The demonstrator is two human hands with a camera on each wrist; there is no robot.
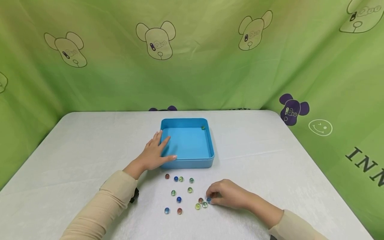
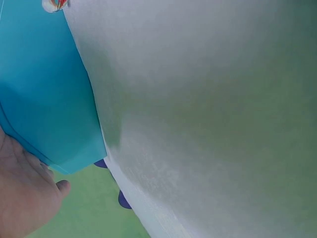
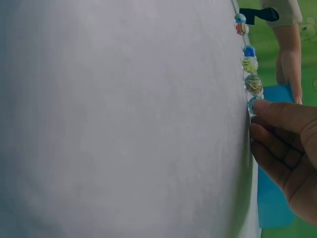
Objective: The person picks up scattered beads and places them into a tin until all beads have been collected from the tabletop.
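Observation:
My left hand (image 1: 153,154) rests with spread, straight fingers on the left rim of a square blue box (image 1: 189,163). One green marble (image 1: 203,127) lies in the box's far right corner. My right hand (image 1: 230,194) is low over the table, thumb and curled fingers pinching a blue marble (image 1: 208,200). The right wrist view shows the thumb tip on that marble (image 3: 252,105). Just left of it sit a reddish-brown marble (image 1: 201,200), a pale green marble (image 1: 205,204) and a yellow-green marble (image 1: 197,206).
Several more marbles are scattered in front of the box, among them a dark blue marble (image 1: 179,199), a brown marble (image 1: 167,176) and a lighter blue marble (image 1: 166,210). A white cloth covers the table (image 1: 255,143). Behind it hangs a green printed curtain (image 1: 198,76).

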